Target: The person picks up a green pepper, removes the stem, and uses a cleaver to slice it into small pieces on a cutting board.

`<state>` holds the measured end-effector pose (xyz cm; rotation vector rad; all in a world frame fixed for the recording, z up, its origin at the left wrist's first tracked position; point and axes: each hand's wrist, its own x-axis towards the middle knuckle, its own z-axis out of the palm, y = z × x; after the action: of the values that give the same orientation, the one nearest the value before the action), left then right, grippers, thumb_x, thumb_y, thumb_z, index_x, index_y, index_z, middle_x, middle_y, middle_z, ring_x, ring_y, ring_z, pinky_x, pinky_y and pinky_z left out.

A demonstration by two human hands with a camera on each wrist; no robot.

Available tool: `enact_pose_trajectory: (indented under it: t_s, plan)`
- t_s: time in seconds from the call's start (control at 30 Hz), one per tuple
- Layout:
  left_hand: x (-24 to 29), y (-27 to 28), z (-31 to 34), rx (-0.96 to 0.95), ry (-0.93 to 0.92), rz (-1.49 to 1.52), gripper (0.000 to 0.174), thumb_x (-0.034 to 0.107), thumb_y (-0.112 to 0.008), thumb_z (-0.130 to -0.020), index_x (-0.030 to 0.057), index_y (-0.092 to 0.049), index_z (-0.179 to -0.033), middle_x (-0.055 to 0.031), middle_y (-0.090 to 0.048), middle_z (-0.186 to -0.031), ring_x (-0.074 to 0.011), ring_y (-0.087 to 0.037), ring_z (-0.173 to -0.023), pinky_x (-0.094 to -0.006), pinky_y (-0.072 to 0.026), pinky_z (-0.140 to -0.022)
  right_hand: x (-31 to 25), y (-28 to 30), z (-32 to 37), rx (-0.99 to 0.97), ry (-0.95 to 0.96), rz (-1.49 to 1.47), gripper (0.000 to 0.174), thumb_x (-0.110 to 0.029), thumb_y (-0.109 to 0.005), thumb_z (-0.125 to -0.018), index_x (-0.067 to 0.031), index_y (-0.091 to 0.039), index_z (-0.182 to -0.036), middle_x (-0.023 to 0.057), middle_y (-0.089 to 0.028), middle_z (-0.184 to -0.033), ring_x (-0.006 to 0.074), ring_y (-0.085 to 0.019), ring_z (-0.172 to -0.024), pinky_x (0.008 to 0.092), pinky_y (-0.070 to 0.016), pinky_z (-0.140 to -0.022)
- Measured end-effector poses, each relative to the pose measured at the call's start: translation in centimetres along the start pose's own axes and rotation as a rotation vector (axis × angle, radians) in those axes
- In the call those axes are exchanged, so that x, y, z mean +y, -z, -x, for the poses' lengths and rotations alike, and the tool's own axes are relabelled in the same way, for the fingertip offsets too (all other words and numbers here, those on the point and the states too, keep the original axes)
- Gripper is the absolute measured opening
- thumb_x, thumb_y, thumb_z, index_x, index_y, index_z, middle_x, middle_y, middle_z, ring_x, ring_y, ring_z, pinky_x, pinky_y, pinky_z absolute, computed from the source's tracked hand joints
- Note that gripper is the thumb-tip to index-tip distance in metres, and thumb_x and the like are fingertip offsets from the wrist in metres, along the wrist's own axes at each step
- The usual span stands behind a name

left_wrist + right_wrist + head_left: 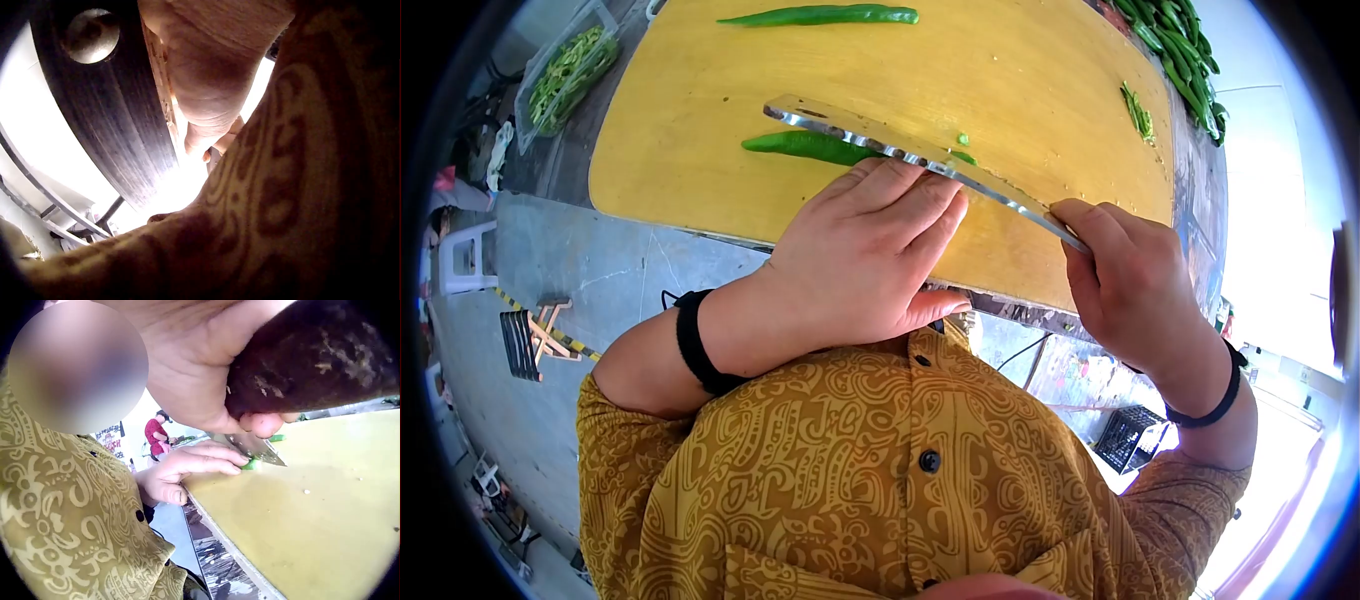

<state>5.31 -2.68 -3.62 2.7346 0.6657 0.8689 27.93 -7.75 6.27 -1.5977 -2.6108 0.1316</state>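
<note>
My right hand (1130, 280) grips the dark handle (312, 356) of a kitchen knife (1012, 199). The blade slants across a green chili pepper (800, 146) lying on a yellow cutting board (680, 90). Close beside the blade, my left hand (860, 240) presses the pepper down with nearly straight fingers, as the right wrist view shows. Its thumb (169, 492) stays apart, near the board's edge. Small green bits (963, 138) lie on the blade's far side. In the left wrist view the shirt covers much of the picture and the pepper is hidden.
Another whole chili (830, 15) lies at the board's far side. Cut strips (1138, 112) sit at its right, near heaped green chilies (1185, 60). A clear box (527, 110) of cut pieces stands left. A folding stool (525, 340) is on the floor.
</note>
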Motion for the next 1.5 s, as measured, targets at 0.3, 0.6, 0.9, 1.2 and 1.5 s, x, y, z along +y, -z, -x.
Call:
enact_pose_trajectory:
  t_s: [0.3,0.6,0.9,1.2,1.5]
  plan:
    - [-0.1,-0.1,0.2,-0.008,-0.003,-0.013,0.066,0.048,-0.076,-0.068,0.0014,-0.064,-0.113,-0.0074,-0.064,-0.108,-0.0229,-0.062,-0.083,-0.0337,-0.0511,-0.073,-0.5,0.5,-0.3,-0.136,-0.043,0.023,0.03,0.006,-0.061,-0.074,0.0009,-0.057,-0.103,0.0148,-0.059,-0.074,0.0343,-0.062,-0.064,0.0417,-0.0495,-0.057]
    - [-0.1,0.2,-0.3,-0.02,-0.024,-0.053,0.069,0.047,-0.075,-0.066,-0.0002,-0.064,-0.114,-0.0108,-0.061,-0.117,-0.0274,-0.058,-0.102,-0.0385,-0.0507,-0.085,-0.5,-0.4,-1.7,-0.162,-0.052,0.038,0.026,0.003,-0.062,-0.077,-0.0012,-0.056,-0.101,0.0153,-0.062,-0.077,0.035,-0.062,-0.065,0.0421,-0.0503,-0.057]
    - [0.0,0.0,0.0,0.002,0.037,0.046,0.068,0.041,-0.079,-0.065,-0.0016,-0.061,-0.115,-0.0153,-0.056,-0.124,-0.0333,-0.054,-0.112,-0.0408,-0.0484,-0.093,1.1,-2.0,-2.6,0.058,-0.021,-0.017,0.01,-0.005,-0.058,-0.082,-0.002,-0.056,-0.091,0.0139,-0.061,-0.069,0.0333,-0.062,-0.06,0.0407,-0.0512,-0.055]
    - [0.1,-0.2,0.2,0.042,0.024,0.018,0.068,0.041,-0.08,-0.065,0.0,-0.062,-0.115,-0.0135,-0.058,-0.117,-0.0324,-0.055,-0.107,-0.0404,-0.0489,-0.091,-0.8,0.2,-0.7,-0.037,-0.086,-0.036,0.015,0.0,-0.06,-0.084,-0.0001,-0.06,-0.099,0.0166,-0.062,-0.075,0.0353,-0.062,-0.065,0.0418,-0.0492,-0.057]
    - [0.0,-0.1,0.2,-0.017,0.029,0.021,0.069,0.042,-0.08,-0.065,0.0016,-0.062,-0.119,-0.0101,-0.06,-0.112,-0.0289,-0.058,-0.097,-0.038,-0.0493,-0.085,-0.6,0.1,0.2,-0.066,-0.036,0.033,0.015,-0.002,-0.06,-0.08,-0.0031,-0.057,-0.095,0.0114,-0.06,-0.073,0.0312,-0.061,-0.061,0.0393,-0.0501,-0.055]
